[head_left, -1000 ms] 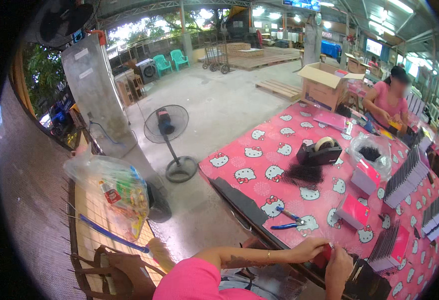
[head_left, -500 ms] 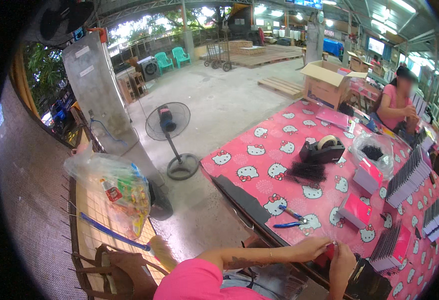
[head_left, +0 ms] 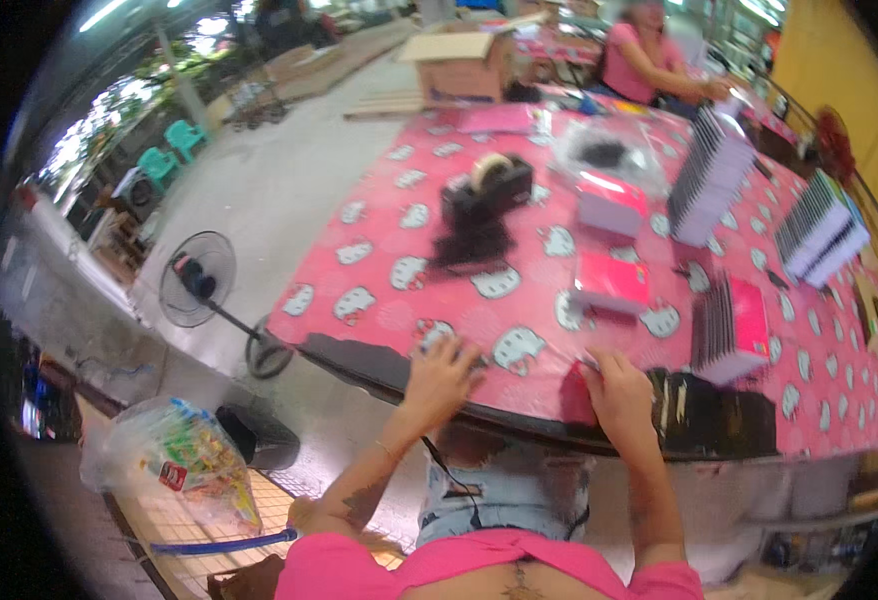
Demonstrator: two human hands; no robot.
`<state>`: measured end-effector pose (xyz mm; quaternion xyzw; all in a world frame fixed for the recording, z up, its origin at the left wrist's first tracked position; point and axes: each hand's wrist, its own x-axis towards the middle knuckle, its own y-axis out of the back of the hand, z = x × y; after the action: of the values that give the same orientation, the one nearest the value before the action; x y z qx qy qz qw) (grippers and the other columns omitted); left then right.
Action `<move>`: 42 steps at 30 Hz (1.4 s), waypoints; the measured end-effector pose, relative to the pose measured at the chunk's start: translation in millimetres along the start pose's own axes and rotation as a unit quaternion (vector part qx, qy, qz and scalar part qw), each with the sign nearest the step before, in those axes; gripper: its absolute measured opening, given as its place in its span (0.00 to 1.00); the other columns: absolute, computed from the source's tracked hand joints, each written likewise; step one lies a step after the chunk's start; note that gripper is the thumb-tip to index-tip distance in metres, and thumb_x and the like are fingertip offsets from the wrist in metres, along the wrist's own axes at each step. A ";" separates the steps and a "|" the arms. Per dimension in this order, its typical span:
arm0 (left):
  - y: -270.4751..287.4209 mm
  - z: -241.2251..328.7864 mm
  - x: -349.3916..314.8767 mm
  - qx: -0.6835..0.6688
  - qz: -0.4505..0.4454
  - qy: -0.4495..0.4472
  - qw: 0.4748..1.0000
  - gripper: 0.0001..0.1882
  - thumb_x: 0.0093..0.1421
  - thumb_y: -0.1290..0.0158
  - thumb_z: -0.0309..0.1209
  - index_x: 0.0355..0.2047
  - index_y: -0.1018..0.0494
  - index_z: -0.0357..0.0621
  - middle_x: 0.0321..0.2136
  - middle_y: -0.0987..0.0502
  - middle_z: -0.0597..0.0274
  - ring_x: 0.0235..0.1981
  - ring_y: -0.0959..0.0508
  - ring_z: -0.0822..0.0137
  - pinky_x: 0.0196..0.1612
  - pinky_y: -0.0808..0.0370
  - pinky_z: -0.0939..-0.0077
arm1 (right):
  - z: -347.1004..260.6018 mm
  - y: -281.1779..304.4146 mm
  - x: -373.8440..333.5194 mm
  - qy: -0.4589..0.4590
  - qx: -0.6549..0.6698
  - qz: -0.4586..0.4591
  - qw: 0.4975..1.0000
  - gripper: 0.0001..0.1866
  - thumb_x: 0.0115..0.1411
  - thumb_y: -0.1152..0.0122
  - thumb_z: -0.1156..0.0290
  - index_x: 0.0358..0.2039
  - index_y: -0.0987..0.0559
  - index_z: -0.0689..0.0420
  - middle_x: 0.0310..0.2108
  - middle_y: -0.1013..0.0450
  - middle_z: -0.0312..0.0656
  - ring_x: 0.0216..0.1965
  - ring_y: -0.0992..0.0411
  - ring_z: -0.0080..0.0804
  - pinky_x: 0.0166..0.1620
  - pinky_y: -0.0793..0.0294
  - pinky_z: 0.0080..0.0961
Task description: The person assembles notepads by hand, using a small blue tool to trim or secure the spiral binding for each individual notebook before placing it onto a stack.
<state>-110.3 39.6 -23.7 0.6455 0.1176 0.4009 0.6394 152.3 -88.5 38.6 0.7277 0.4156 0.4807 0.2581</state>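
My left hand [head_left: 442,378] is palm down at the near edge of the pink cartoon-cat tablecloth, fingers bent and apart, over the spot where the blue-handled pliers lay; it mostly hides them. To its right, my right hand [head_left: 614,395] is closed in a pinch over the near edge. What its fingertips hold, if anything, is too small and blurred to make out. Ahead of that hand lies a stack of pink-covered booklets [head_left: 611,283]. Beside it stands a pile of black-bound booklets [head_left: 731,330]. A black tape dispenser [head_left: 484,190] stands by a heap of black binding combs [head_left: 471,246].
More booklet stacks [head_left: 711,180] stand at the right, near a clear plastic bag [head_left: 607,150]. An open cardboard box [head_left: 459,68] is at the far edge, and a co-worker in pink [head_left: 644,60] sits beyond. A fan [head_left: 197,278] stands on the floor at left.
The view has swung right and down toward the table. My hands, close together before, are now apart; the left has come down where the pliers lay.
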 end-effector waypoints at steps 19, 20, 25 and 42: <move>-10.5 121.2 23.6 -0.810 -0.169 0.301 0.474 0.15 0.72 0.57 0.38 0.45 0.31 0.37 0.39 0.21 0.51 0.40 0.18 0.60 0.42 0.18 0.66 | 7.7 6.7 -3.3 0.025 -0.057 0.002 0.998 0.14 0.56 0.35 0.67 0.43 0.22 0.52 0.34 0.22 0.40 0.34 0.23 0.42 0.37 0.27 0.37; -11.4 119.9 23.7 -0.813 -0.169 0.294 0.472 0.16 0.72 0.58 0.38 0.45 0.31 0.37 0.40 0.21 0.51 0.40 0.18 0.60 0.42 0.18 0.65 | 6.1 9.0 -1.3 0.020 -0.053 -0.008 0.998 0.13 0.56 0.35 0.67 0.42 0.21 0.53 0.34 0.22 0.44 0.34 0.23 0.45 0.37 0.26 0.39; -10.3 117.7 27.0 -0.816 -0.177 0.282 0.472 0.16 0.71 0.58 0.38 0.45 0.31 0.36 0.40 0.21 0.49 0.39 0.17 0.57 0.41 0.17 0.63 | 6.4 11.3 2.4 0.004 -0.038 -0.019 0.999 0.12 0.57 0.35 0.67 0.41 0.20 0.56 0.33 0.22 0.48 0.33 0.23 0.49 0.37 0.26 0.40; -2.7 119.1 29.4 -0.811 -0.170 0.257 0.498 0.16 0.71 0.58 0.36 0.48 0.33 0.36 0.40 0.22 0.47 0.39 0.17 0.55 0.42 0.17 0.61 | 6.0 17.2 10.3 -0.030 -0.008 -0.077 0.997 0.11 0.60 0.38 0.64 0.38 0.18 0.57 0.29 0.22 0.52 0.33 0.23 0.53 0.35 0.27 0.44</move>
<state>-10.6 -27.6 1.1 -0.3200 0.0079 0.3524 0.8794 165.9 -88.5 54.5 0.7057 0.4587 0.4406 0.3121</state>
